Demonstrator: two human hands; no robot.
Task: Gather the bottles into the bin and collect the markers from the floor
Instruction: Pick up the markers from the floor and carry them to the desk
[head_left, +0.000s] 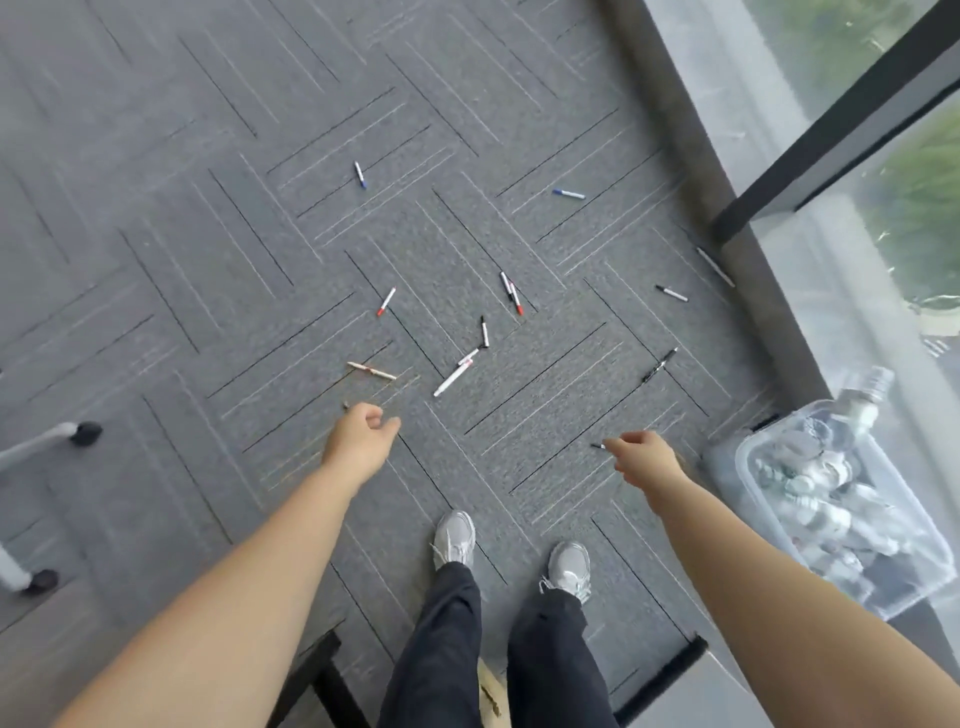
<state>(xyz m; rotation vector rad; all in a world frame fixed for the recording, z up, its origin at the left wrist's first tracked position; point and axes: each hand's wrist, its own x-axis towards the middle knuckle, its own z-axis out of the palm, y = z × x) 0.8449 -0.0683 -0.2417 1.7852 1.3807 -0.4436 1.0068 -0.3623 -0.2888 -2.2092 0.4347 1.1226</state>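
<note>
At the far left stand two chair legs with black castors (85, 433), on the gray carpet floor (156, 260). They are well apart from the markers, but a step back to the left could meet them.

The left hand (358, 434) hangs above the floor with the fingers loosely curled; it holds nothing that I can see. Just beyond it lie a pale wooden stick (371, 371) and a white marker (453, 378). If this hand goes down too fast, it may take the stick in place of a marker, or push the marker so that it rolls away.

In the middle the markers are scattered: a red-capped marker (386, 301), a black-capped marker (484, 331), a pair that touch each other (511, 293), and farther away two blue-capped markers (360, 174). They are thin and lie flat on carpet, so pinching one cleanly will probably need care. The shoes (456, 538) stand near this group; a step forward could tread on one.

The right hand (641, 457) is closed around a dark marker (597, 446), of which only the tip shows. More markers in the same hand may make the hold weak, and one could slip out.

Two black markers (660, 365) lie right of the middle, and one gray one (716, 266) lies against the window ledge, easy to overlook.

At the right the clear plastic bin (914, 587) already holds the bottles (831, 499); one bottle (867, 395) sticks over the far rim and could fall out if the bin is knocked.
</note>
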